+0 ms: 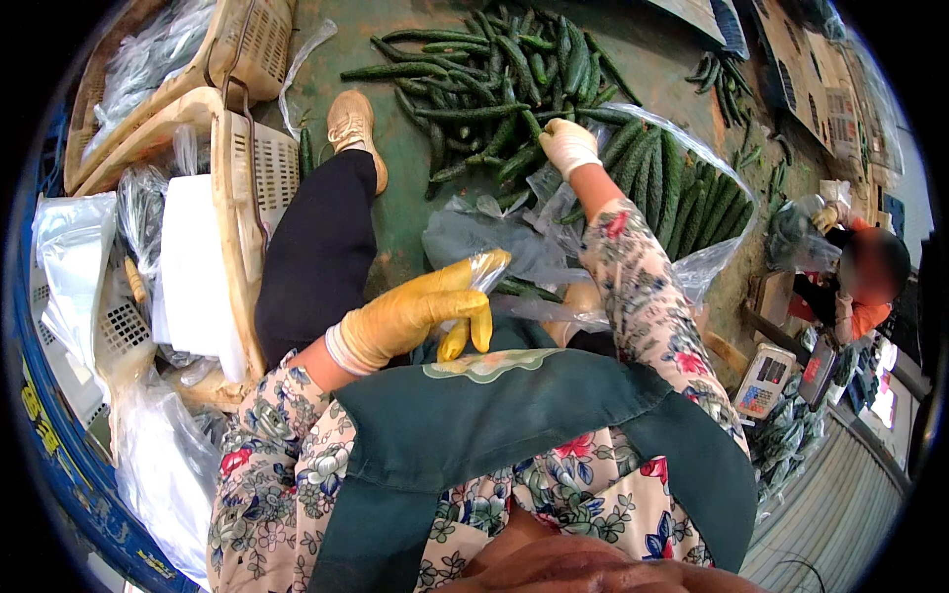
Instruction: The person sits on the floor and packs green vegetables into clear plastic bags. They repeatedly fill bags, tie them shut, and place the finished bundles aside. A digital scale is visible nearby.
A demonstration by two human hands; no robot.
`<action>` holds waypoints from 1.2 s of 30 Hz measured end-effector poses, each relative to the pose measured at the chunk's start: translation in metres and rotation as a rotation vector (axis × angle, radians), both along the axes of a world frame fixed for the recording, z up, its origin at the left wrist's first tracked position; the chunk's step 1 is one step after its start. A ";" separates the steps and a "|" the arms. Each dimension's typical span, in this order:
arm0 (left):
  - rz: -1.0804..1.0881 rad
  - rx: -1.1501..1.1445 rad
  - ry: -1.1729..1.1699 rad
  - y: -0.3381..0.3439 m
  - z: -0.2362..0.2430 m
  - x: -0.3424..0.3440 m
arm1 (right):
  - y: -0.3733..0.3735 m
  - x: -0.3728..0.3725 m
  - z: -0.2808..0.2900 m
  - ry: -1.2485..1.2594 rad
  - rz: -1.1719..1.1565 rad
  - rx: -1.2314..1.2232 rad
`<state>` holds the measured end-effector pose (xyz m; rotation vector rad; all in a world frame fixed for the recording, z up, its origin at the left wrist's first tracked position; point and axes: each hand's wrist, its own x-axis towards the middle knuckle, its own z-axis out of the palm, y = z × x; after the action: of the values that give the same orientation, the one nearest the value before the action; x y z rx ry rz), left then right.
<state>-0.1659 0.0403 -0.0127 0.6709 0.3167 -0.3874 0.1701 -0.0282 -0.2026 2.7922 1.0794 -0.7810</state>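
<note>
My right hand [570, 148], in a white glove, reaches forward with its fingers closed around the end of a dark green cucumber [532, 125] at the edge of a large heap of cucumbers [484, 74] on the floor. Just right of that wrist, a clear plastic bag [753, 203] holds several cucumbers laid side by side. My left hand [415, 311] wears a yellow rubber glove and hovers over my lap, its fingers apart. Shiny clear film [489, 271] lies on its index fingertip. Crumpled clear plastic [484, 237] spreads between my hands and the heap.
Beige plastic crates [232, 148] stand to my left, one with white sheets [193, 267] and plastic bags. My left shoe [351, 121] rests beside the heap. Smaller cucumber piles [724, 87] lie at the far right. Another person [862, 282] sits at the right, near a scale [764, 381].
</note>
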 end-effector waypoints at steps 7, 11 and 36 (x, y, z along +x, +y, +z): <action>-0.009 0.013 0.021 0.007 0.001 0.000 | 0.032 0.000 -0.044 -0.122 0.059 -0.221; 0.003 0.007 0.019 0.009 0.006 0.000 | 0.028 0.012 -0.034 -0.054 -0.054 -0.083; -0.072 -0.025 -0.064 -0.015 -0.014 -0.013 | -0.053 -0.108 -0.033 1.158 -0.915 0.250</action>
<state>-0.1790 0.0249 -0.0263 0.6697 0.2271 -0.4366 0.0623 -0.0814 -0.2358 2.8478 -0.3305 -2.6547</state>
